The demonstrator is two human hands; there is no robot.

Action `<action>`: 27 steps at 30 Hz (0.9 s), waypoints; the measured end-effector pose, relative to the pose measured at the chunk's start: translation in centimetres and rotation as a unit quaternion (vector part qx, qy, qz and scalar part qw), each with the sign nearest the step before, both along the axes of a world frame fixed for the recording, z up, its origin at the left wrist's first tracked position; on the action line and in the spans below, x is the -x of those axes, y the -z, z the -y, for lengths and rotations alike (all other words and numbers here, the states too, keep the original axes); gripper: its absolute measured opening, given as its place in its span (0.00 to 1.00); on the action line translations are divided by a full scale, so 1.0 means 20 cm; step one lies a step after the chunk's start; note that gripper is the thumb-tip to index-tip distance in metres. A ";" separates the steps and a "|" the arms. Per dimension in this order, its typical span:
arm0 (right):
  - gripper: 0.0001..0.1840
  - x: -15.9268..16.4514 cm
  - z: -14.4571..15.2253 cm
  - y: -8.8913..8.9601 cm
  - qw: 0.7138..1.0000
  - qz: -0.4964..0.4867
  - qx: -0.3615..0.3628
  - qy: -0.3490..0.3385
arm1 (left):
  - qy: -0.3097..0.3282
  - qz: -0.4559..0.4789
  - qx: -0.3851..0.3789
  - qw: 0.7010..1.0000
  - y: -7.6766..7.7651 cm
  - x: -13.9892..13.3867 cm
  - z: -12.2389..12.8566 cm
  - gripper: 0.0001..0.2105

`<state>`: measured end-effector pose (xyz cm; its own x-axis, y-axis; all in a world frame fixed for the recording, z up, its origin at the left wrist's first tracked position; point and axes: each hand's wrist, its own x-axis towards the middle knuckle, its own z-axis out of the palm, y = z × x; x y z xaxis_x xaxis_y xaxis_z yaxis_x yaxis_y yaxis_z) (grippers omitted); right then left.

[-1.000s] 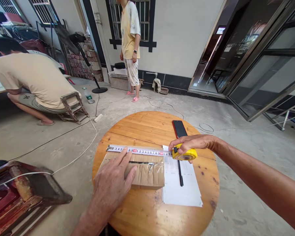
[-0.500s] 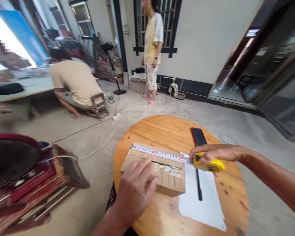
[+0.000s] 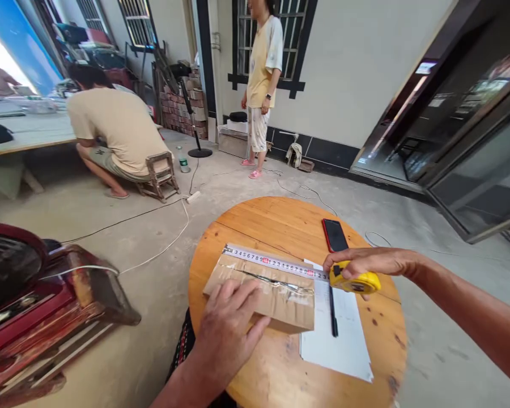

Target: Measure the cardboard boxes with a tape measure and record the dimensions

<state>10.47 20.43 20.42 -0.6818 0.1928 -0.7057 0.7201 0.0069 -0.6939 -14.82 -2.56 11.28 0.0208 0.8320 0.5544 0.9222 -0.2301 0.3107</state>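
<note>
A taped cardboard box [image 3: 276, 299] lies on a round wooden table [image 3: 280, 226]. My left hand [image 3: 229, 331] presses flat on the box's near left part. My right hand [image 3: 365, 262] grips a yellow tape measure [image 3: 357, 281] at the box's right end. Its white blade [image 3: 272, 262] stretches leftward along the box's far edge. A white sheet of paper [image 3: 340, 340] lies right of the box, with a black pen [image 3: 333, 311] on it. A dark phone [image 3: 335, 234] with a red edge rests farther back on the table.
A person squats on a small wooden stool [image 3: 159, 175] at the back left, beside a low table [image 3: 29, 133]. Another person [image 3: 261, 85] stands by the wall. Cables [image 3: 161, 249] trail over the concrete floor. A red fan and worn stool [image 3: 38, 300] stand at my left. Glass doors [image 3: 471, 141] are at right.
The view has swung left and settled, so table and box sit farther right in frame. Both hands keep their hold; the tape stays stretched along the box.
</note>
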 end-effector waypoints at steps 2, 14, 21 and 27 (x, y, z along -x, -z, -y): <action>0.23 -0.01 0.01 0.00 1.000 -0.005 -0.004 -0.001 | -0.003 -0.005 -0.020 1.000 0.02 0.00 0.00 0.12; 0.32 -0.14 0.59 0.13 0.956 -0.144 0.054 0.251 | -0.132 -0.002 -0.042 0.990 0.02 -0.12 -0.12 0.06; 0.43 -0.08 0.94 0.48 0.902 -0.132 0.094 0.401 | -0.151 0.018 -0.103 0.983 0.08 -0.04 -0.05 0.11; 0.42 -0.02 1.02 0.51 0.915 -0.104 0.053 0.386 | -0.151 0.025 -0.103 0.983 0.19 0.13 -0.01 0.14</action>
<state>10.88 0.10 10.15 -0.4931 0.6115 -0.6188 0.3335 -0.5241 -0.7837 -17.49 -2.43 7.42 -0.2420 0.6662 0.7054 0.9429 -0.0100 0.3330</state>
